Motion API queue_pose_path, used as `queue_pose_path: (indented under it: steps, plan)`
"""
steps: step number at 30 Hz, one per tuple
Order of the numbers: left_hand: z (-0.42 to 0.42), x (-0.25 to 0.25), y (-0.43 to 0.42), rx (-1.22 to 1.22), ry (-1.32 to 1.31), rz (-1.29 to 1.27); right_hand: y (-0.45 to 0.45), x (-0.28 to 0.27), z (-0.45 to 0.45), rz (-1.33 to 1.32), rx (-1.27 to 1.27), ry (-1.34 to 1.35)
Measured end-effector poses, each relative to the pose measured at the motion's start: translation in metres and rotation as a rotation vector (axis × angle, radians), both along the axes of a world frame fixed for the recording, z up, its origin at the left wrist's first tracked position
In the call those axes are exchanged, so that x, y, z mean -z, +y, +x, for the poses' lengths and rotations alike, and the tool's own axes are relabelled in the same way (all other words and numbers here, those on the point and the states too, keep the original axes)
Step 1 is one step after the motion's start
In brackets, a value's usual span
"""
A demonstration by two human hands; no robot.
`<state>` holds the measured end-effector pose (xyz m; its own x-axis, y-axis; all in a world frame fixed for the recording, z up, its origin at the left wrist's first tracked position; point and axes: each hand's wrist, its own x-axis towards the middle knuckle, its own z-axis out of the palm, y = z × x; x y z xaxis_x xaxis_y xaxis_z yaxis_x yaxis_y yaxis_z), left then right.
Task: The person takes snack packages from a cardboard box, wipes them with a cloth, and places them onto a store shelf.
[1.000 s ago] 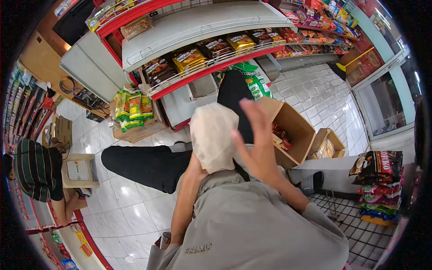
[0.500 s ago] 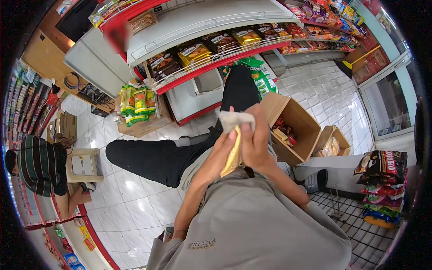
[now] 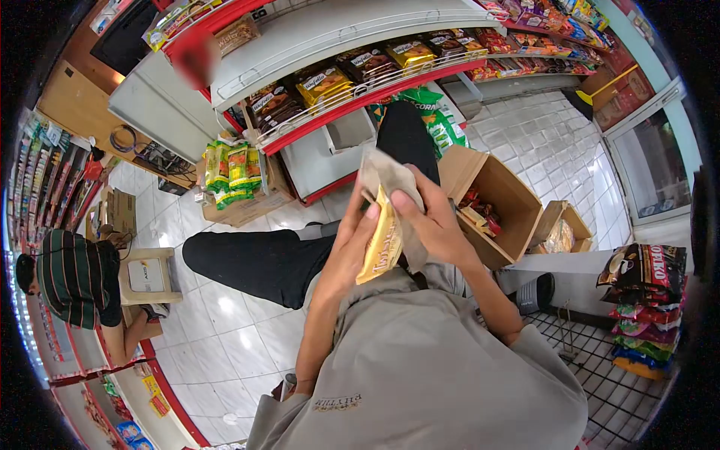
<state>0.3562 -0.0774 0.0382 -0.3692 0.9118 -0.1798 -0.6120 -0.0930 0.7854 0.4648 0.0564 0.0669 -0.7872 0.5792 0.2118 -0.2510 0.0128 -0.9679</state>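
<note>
My left hand (image 3: 350,241) is closed on a yellow snack packet (image 3: 379,251) with "Twister"-like lettering, held tilted above my lap. A pale grey cloth (image 3: 388,174) is gripped in my right hand (image 3: 433,220), its thumb pressed on the cloth beside the packet's upper part. The cloth drapes behind the packet and partly wraps its top end. Some fingers of both hands are hidden behind the cloth and packet. Close to my right hand stands an open cardboard box (image 3: 517,202) with red and yellow packets (image 3: 480,212) inside.
Ahead is a shelf (image 3: 341,105) with a red edge and wire rail, holding Wafello packs (image 3: 324,84). Green and yellow packs (image 3: 232,171) lie on a carton at left. A person (image 3: 79,277) in a striped shirt is beside a stool (image 3: 148,276). Hanging sachets (image 3: 643,281) are at right.
The cloth has opened out and shifted from a bunch at the packet's top to hang behind it. The packet's front now faces up more, and my right hand has moved slightly right.
</note>
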Motion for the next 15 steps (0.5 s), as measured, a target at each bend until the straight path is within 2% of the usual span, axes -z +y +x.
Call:
queue_pose_path:
  steps: [2,4,6,7,8,10,13,15]
  plan:
    - [0.0,0.001,0.0,-0.016,0.071,0.004,0.014,0.011,0.005,0.217,0.066,-0.235]
    - [0.005,0.001,0.002,-0.046,0.178,0.006,0.018,0.019,0.003,0.325,0.097,-0.356]
    - [0.006,0.003,0.0,-0.062,0.23,0.006,0.016,0.025,-0.002,0.1,0.313,-0.201]
    - [0.004,0.006,-0.003,-0.002,0.123,0.01,0.016,0.026,-0.004,-0.012,0.419,-0.124]
    - [0.001,0.009,-0.007,0.059,0.016,0.014,0.027,0.025,0.001,-0.011,0.421,-0.127]
    - [-0.007,0.015,-0.012,0.118,-0.094,0.025,0.059,0.023,0.019,-0.593,0.298,-0.14]
    - [-0.018,0.024,-0.012,0.023,-0.131,0.019,0.07,0.016,0.04,-0.643,0.23,-0.019]
    - [-0.015,0.008,-0.007,-0.032,-0.086,0.039,0.06,0.013,0.047,-0.673,0.199,0.037]
